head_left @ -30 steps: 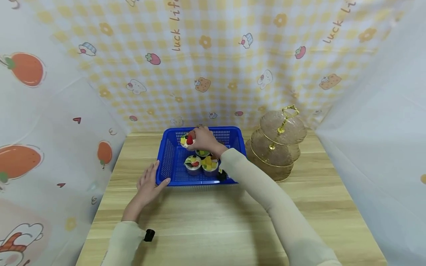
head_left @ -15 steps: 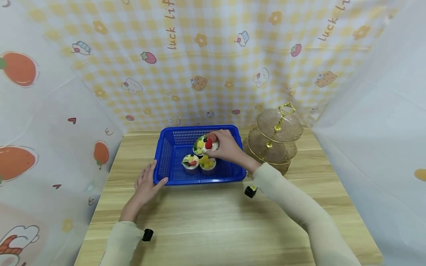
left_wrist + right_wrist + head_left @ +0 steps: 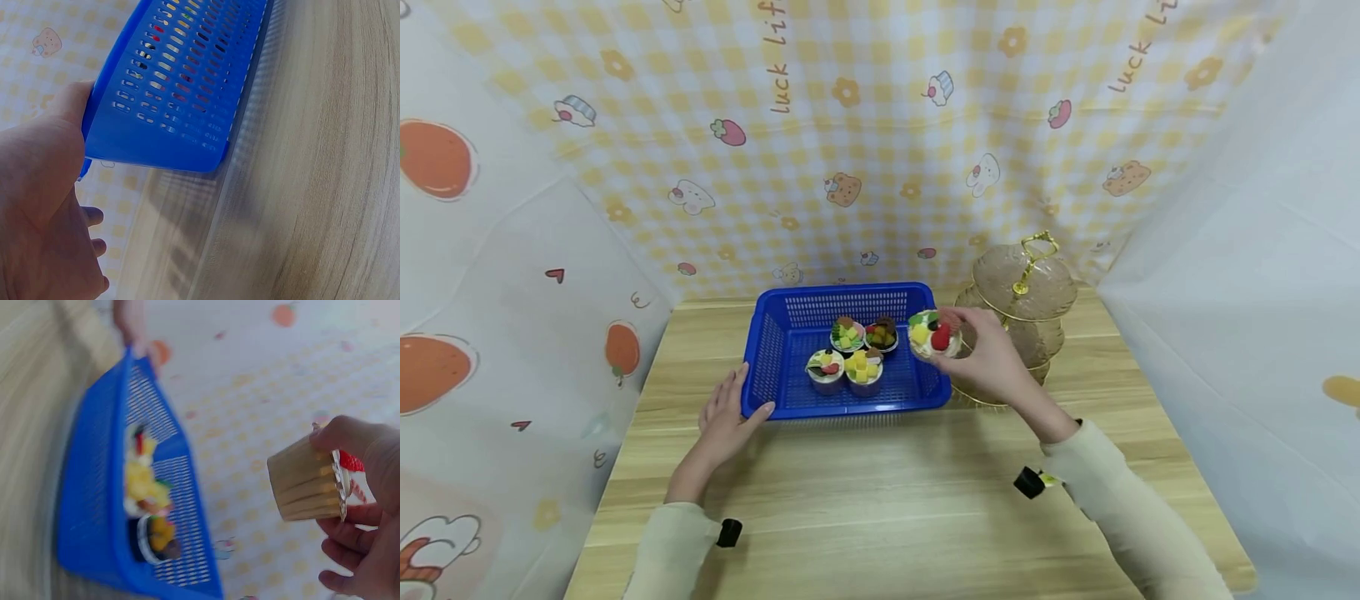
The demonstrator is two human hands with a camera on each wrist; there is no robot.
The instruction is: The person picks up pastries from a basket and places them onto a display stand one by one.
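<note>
- Cupcake is held in the air by the right hand, above the right edge of the blue basket and just left of the tiered stand.
- Right hand fingers are curled around the cupcake from its right side and top; the fruit topping faces the head camera.
- In the right wrist view, the ribbed paper cup of the cupcake lies on its side, with the thumb pressing on its upper rim and the other fingers curled below and behind it. The red topping shows between thumb and fingers.
- Left hand rests on the wooden table against the near left corner of the blue basket. Its fingers are straight and loosely together along the left wall; the thumb touches the front wall.
- In the left wrist view, the left hand lies against the perforated wall of the blue basket, thumb tip on the upper rim. The hand does not curl around the wall.
- Four more cupcakes stand upright inside the blue basket, two in the back row and two in the front row, close together.
- Tiered stand is of amber glass with a gold handle and stands on the table just right of the blue basket.
- Patterned cloth hangs behind the table.
</note>
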